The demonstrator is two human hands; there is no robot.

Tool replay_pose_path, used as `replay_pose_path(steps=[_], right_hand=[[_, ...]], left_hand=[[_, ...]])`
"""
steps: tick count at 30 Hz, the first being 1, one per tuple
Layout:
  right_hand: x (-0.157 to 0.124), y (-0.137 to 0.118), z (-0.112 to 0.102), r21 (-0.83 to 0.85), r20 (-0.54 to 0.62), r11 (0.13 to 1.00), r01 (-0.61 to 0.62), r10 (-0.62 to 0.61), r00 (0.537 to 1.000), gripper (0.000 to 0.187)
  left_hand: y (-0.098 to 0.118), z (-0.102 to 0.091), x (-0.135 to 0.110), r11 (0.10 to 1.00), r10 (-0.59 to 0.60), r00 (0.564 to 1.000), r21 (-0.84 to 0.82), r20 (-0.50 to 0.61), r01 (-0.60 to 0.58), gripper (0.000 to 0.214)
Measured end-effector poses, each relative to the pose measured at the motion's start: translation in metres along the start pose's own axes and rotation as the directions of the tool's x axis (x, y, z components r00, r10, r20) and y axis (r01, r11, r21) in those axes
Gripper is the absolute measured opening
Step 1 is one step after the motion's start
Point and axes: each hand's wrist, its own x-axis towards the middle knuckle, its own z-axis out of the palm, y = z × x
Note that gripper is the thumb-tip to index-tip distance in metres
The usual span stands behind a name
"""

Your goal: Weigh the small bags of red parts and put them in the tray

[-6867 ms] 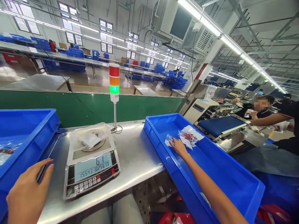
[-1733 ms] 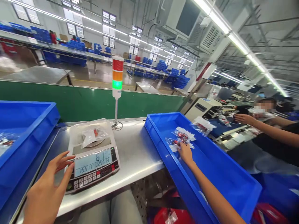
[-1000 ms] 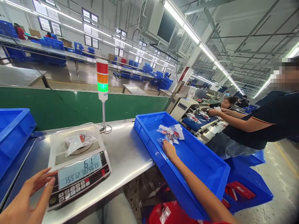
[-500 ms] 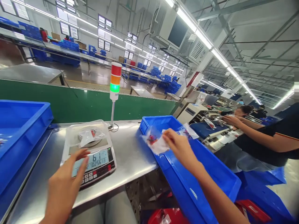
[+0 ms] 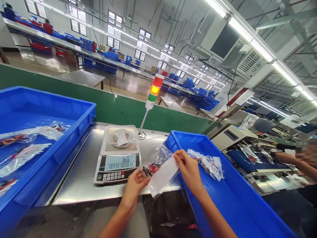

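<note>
Both my hands hold one clear plastic bag (image 5: 162, 168) with small red and black parts inside, above the front edge of the steel table (image 5: 81, 172). My left hand (image 5: 135, 183) pinches its lower left corner. My right hand (image 5: 188, 167) grips its upper right edge. Just left of the bag stands a counting scale (image 5: 119, 162) with a lit display, and another small bag (image 5: 122, 138) lies on its pan. More bags (image 5: 206, 162) lie in the blue tray (image 5: 232, 198) to my right.
A second blue tray (image 5: 74, 132) at the left holds several bags. A signal tower lamp (image 5: 153, 91) stands behind the scale, in front of a green conveyor belt (image 5: 119, 109). A sealing machine (image 5: 240, 155) and another person's arm (image 5: 284, 155) are at the far right.
My right hand lifted a bag out of the right tray and brought it in front of me. My left hand left the scale and took the bag's other end. The scale count dropped by one.
</note>
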Motion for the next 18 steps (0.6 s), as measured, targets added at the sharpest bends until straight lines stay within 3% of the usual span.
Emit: replay_pose_path(steps=[3, 6, 8, 9, 11, 12, 13, 15, 18], right_hand=[[-0.001, 0.008, 0.001, 0.035, 0.056, 0.999, -0.033, 0.031, 0.998, 0.049], [0.000, 0.012, -0.001, 0.085, 0.172, 0.995, -0.060, 0.044, 0.984, 0.054], [0.003, 0.014, -0.004, 0.084, 0.151, 0.995, -0.051, 0.038, 0.988, 0.052], [0.005, 0.014, -0.006, 0.069, 0.118, 0.997, -0.038, 0.030, 0.993, 0.049], [0.010, 0.013, -0.011, 0.013, 0.061, 1.000, 0.005, -0.006, 0.998, 0.042], [0.014, 0.011, -0.013, -0.024, 0.052, 0.999, 0.030, -0.029, 0.998, 0.040], [0.019, 0.010, -0.014, -0.063, 0.053, 0.996, 0.057, -0.053, 0.997, 0.038], [0.032, 0.006, -0.016, -0.126, 0.054, 0.986, 0.105, -0.099, 0.994, 0.036], [0.063, -0.003, -0.011, -0.147, 0.032, 0.976, 0.159, -0.157, 0.987, 0.036]], left_hand=[[-0.003, -0.009, 0.009, 0.990, 0.095, 0.992, 0.111, -0.085, -0.086, 0.064], [-0.001, -0.018, 0.014, 0.958, 0.135, 0.990, 0.257, -0.025, -0.124, 0.054], [0.010, -0.024, 0.016, 0.858, 0.294, 0.956, 0.446, -0.021, -0.255, 0.041], [0.019, -0.027, 0.018, 0.745, 0.432, 0.901, 0.570, -0.019, -0.345, 0.032], [0.043, -0.032, 0.025, 0.381, 0.695, 0.715, 0.806, 0.074, -0.454, 0.019], [0.056, -0.034, 0.030, 0.182, 0.761, 0.628, 0.876, 0.163, -0.448, 0.018], [0.069, -0.034, 0.037, 0.022, 0.767, 0.591, 0.909, 0.252, -0.416, 0.020], [0.094, -0.034, 0.055, -0.144, 0.694, 0.628, 0.923, 0.351, -0.356, 0.021], [0.129, -0.031, 0.081, -0.131, 0.639, 0.704, 0.946, 0.309, -0.297, 0.019]])
